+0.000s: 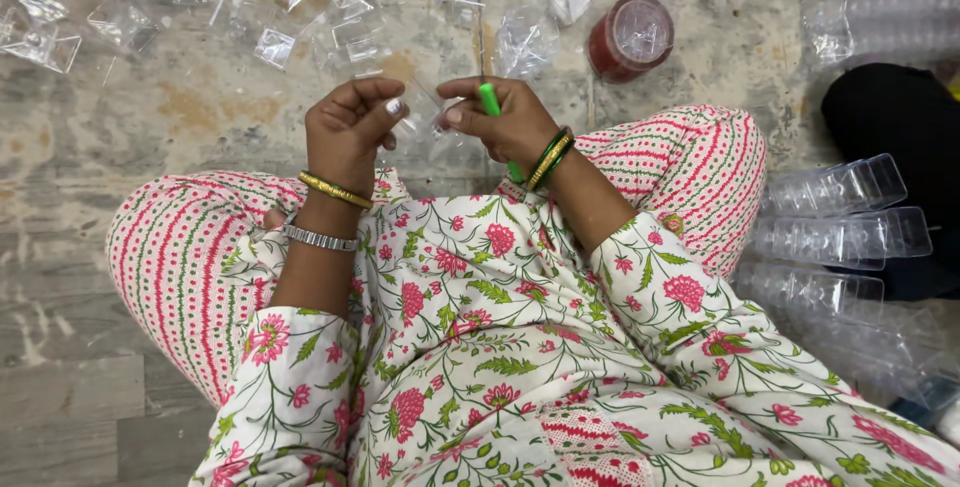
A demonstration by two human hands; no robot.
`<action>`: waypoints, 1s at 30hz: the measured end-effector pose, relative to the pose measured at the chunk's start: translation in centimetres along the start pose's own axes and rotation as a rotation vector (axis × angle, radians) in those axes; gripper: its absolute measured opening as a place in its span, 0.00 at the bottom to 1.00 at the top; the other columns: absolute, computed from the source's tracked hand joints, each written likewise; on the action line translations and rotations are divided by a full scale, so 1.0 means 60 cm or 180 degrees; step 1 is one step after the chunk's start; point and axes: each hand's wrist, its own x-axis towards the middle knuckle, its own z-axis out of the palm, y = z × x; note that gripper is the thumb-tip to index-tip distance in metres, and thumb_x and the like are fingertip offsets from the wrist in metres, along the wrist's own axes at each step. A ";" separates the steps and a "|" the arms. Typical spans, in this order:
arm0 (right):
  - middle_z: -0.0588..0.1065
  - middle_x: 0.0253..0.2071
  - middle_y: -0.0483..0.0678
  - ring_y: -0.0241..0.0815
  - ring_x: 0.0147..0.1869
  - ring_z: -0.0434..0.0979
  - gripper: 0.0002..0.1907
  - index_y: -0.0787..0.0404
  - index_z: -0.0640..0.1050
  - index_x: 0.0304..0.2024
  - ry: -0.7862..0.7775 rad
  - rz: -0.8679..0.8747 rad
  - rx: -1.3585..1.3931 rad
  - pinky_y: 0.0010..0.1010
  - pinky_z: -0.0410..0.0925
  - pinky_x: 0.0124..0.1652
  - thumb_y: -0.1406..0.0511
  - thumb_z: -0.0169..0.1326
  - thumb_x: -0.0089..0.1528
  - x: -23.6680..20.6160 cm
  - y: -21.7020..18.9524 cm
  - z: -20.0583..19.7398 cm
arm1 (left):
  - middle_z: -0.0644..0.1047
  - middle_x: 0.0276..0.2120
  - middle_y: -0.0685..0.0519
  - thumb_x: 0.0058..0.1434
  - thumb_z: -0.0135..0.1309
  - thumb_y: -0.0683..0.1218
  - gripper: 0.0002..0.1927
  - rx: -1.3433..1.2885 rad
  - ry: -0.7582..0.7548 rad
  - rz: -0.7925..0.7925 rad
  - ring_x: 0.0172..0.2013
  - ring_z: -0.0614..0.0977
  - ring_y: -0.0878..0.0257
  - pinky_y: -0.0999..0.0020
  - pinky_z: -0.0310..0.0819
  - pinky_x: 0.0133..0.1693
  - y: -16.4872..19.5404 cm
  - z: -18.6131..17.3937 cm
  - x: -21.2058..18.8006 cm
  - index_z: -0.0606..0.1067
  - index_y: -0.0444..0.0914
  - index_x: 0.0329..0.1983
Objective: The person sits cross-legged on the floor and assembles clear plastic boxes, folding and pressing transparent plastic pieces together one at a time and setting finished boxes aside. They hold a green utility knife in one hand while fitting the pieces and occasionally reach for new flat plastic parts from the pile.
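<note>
**Small clear pouch held between both hands over the lap**

The person sat cross-legged on the floor (90, 147), both hands raised above the knees. The left hand (345, 132) was curled, its thumb and fingertips pinching one edge of a small clear plastic pouch (420, 122). The right hand (510, 122) pinched the pouch's other edge and, in the same grip, clasped a green stick-like tool (490, 102) that ran through the fist and showed again below the wrist. Whether it was a pen or something else could not be told. Both grips were clenched on the pouch, which hung between the hands, just above the flowered tunic.

As to progress, it looked like the middle of a long run. Many loose clear pouches (280, 42) lay scattered over the floor ahead, well apart from the hands, and whether they were finished or waiting could not be told. A red jar with a clear lid (630, 37) stood beyond the right hand. To the right, stacks of clear plastic boxes (840, 212) lay on their sides beside the knee, with more clear plastic piled past them. The pouch in hand seemed neither sealed nor set down, so that piece was judged unfinished.
</note>
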 end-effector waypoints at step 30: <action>0.79 0.26 0.49 0.35 0.27 0.81 0.14 0.70 0.82 0.44 0.0341 -0.0499 -0.0434 0.28 0.73 0.32 0.63 0.57 0.67 0.033 0.041 -0.017 | 0.75 0.58 0.47 0.51 0.64 0.35 0.41 0.0512 -0.0727 -0.0151 0.56 0.76 0.59 0.66 0.78 0.54 -0.013 0.022 0.018 0.68 0.38 0.70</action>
